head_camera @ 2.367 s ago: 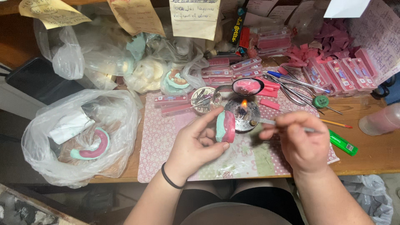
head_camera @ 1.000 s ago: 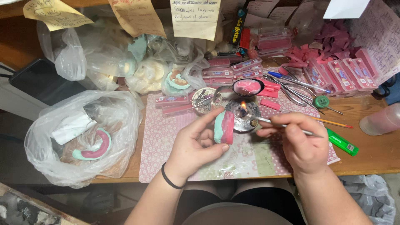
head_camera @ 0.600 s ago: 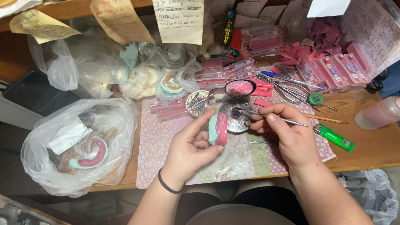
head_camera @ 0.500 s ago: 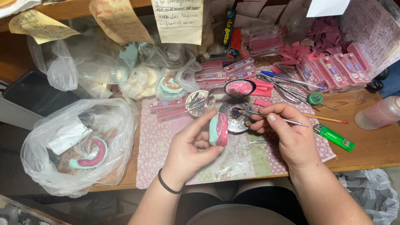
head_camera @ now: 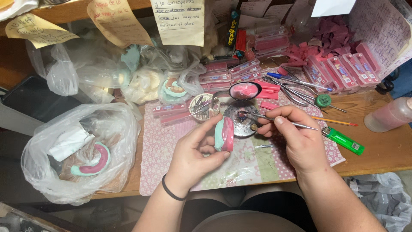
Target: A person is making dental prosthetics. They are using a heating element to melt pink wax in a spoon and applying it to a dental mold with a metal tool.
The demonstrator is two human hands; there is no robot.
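Observation:
My left hand (head_camera: 195, 152) grips a small pale green cast topped with pink wax (head_camera: 225, 133), held upright above the patterned mat (head_camera: 163, 146). My right hand (head_camera: 296, 137) pinches a thin metal wax tool (head_camera: 281, 121) whose tip reaches left over a round metal burner (head_camera: 241, 121) just behind the cast. A spoon holding pink wax (head_camera: 243, 90) rests behind the burner. A black band circles my left wrist.
A clear plastic bag (head_camera: 77, 150) with a pink and green cast sits at the left. Pink wax boxes (head_camera: 347, 66), metal instruments (head_camera: 296, 86), a green lighter (head_camera: 343, 140), a pencil (head_camera: 334, 121) and a pinkish bottle (head_camera: 388, 114) crowd the wooden bench. Paper notes hang above.
The small flame seen on the burner earlier no longer shows. My right hand has brought the tool tip over the burner, and the view shifted slightly; the left hand keeps the cast.

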